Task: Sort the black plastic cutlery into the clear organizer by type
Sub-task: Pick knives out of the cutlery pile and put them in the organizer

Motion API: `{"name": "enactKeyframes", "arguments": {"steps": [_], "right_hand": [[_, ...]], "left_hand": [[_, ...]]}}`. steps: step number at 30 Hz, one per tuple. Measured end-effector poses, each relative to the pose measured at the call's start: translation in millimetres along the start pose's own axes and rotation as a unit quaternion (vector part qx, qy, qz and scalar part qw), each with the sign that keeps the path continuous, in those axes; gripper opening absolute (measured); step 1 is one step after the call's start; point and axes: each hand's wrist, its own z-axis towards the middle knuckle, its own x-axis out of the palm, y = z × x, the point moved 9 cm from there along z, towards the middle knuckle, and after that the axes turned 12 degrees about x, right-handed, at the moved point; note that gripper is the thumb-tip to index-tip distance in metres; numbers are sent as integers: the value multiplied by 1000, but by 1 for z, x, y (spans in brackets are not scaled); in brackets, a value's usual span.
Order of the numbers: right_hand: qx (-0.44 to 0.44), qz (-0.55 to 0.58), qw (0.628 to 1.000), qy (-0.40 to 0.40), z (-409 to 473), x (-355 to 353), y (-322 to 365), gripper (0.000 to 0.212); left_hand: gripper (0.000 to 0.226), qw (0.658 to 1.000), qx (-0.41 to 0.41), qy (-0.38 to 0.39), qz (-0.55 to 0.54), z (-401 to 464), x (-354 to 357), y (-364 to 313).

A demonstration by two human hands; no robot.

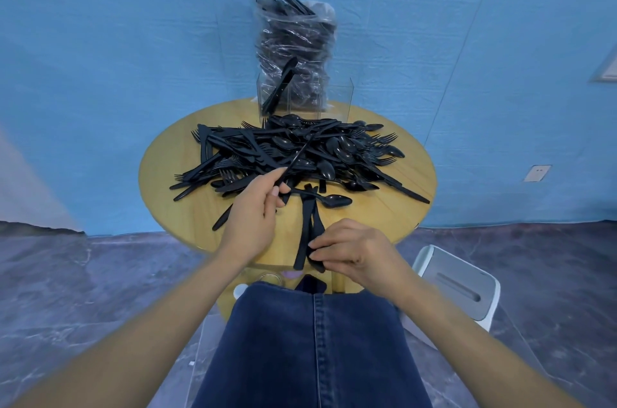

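A big pile of black plastic cutlery point(287, 150) covers the far half of the round wooden table point(394, 214). The clear organizer point(337, 100) stands at the table's back edge, with a few black pieces point(278, 87) leaning in its left compartment. My left hand point(257, 207) pinches the handle of one thin black piece point(298, 154) that points up and away over the pile. My right hand point(354, 249) grips the near ends of a small bundle of black knives point(307, 227) lying at the table's front edge. A lone spoon point(329, 200) lies between the hands and the pile.
A clear plastic bag stuffed with more black cutlery point(295, 37) stands behind the organizer against the blue wall. A white folding chair point(457, 284) is at the right of my knees. My legs in blue jeans point(314, 347) are under the table's near edge.
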Motion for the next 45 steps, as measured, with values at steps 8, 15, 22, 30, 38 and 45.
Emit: {"name": "enactKeyframes", "arguments": {"steps": [8,15,22,30,38,45], "right_hand": [[185,176,955,-153,52,-77,-22,19],[305,220,906,-193,98,-102,-52,20],[345,240,888,-186,132,-99,-56,6],[403,231,843,-272,132,-95,-71,14],[404,332,808,-272,128,-79,-83,17],[449,240,809,-295,122,-85,-91,25]], "left_hand": [[37,998,-45,-28,-28,16,-6,7],[37,992,-84,-44,-82,51,-8,12],[37,986,-92,-29,-139,74,7,1],[39,989,-66,14,-130,78,17,-22],[39,972,-127,24,-197,73,24,-10],[36,965,-137,36,-219,64,26,-6]]}}
